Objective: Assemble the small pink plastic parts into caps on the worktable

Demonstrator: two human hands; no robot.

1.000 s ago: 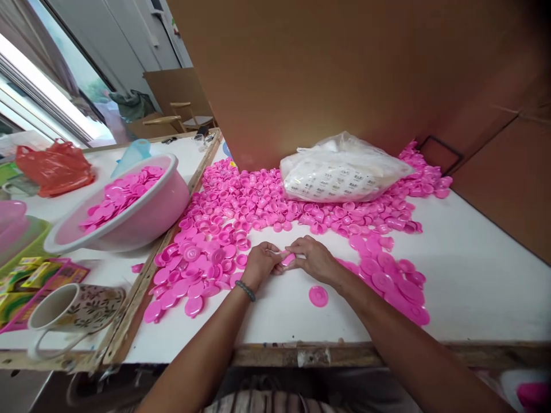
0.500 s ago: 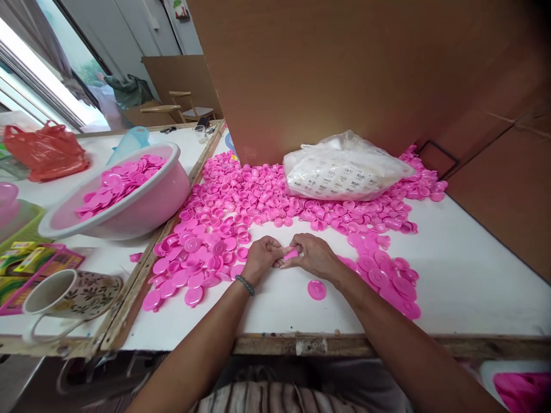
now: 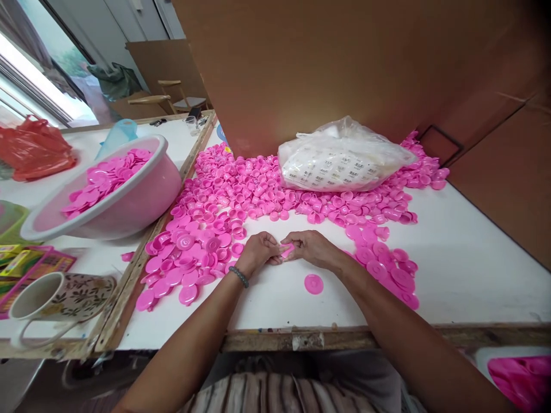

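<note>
Between my hands, just above the white table, is a small pink plastic piece (image 3: 287, 250), its shape partly covered by fingers. My left hand (image 3: 261, 252) pinches it from the left, and my right hand (image 3: 310, 249) grips it from the right with thumb and fingers. A single pink disc (image 3: 314, 284) lies flat on the table below my right hand. Left of my hands spreads a heap of pink discs and small cups (image 3: 185, 261). More pink discs (image 3: 381, 269) lie to the right, beside my right forearm. Small pink cups (image 3: 258, 186) cover the table behind my hands.
A clear plastic bag with printed white contents (image 3: 340, 160) rests on the cups before a large cardboard box (image 3: 327, 69). At left stand a pink basin (image 3: 146, 201) of discs, a floral mug (image 3: 86, 295) and a red bag (image 3: 34, 149). The wooden table edge (image 3: 258, 342) runs in front.
The camera view has shifted slightly, moving the scene left and up in the picture. Both hands still hold the pink piece, which now sits tilted between the fingers.
</note>
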